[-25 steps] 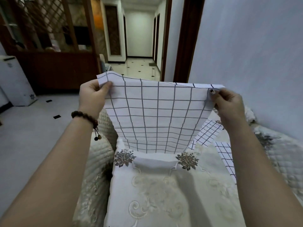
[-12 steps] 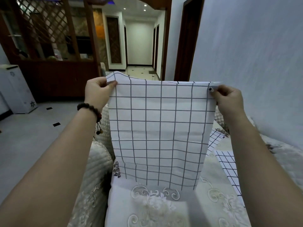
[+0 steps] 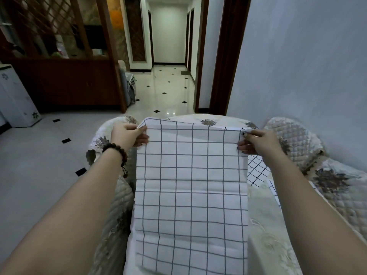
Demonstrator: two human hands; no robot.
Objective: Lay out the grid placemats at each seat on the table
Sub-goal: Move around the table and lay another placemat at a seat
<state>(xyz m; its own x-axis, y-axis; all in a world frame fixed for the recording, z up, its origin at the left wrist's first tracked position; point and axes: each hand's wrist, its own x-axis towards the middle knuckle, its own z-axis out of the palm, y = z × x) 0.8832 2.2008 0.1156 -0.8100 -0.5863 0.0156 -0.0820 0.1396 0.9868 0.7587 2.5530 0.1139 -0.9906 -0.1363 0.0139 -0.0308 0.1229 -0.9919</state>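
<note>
A white placemat with a grey grid [image 3: 190,187] is spread out flat over the cream embroidered tablecloth [image 3: 266,241], its long side running away from me. My left hand [image 3: 127,134], with a bead bracelet on the wrist, pinches the far left corner. My right hand [image 3: 256,142] pinches the far right corner. A second mat with a finer black grid [image 3: 257,171] peeks out from under the right edge, partly hidden by my right forearm.
Quilted floral chair covers stand at the left [image 3: 111,147] and right [image 3: 297,143] of the table. A pale wall [image 3: 297,66] runs close on the right. A tiled floor [image 3: 164,90], a wooden partition [image 3: 65,80] and a white cabinet [image 3: 15,100] lie beyond.
The mat was held up hanging in the air; both hands have moved forward and down, and it now lies flat on the tablecloth.
</note>
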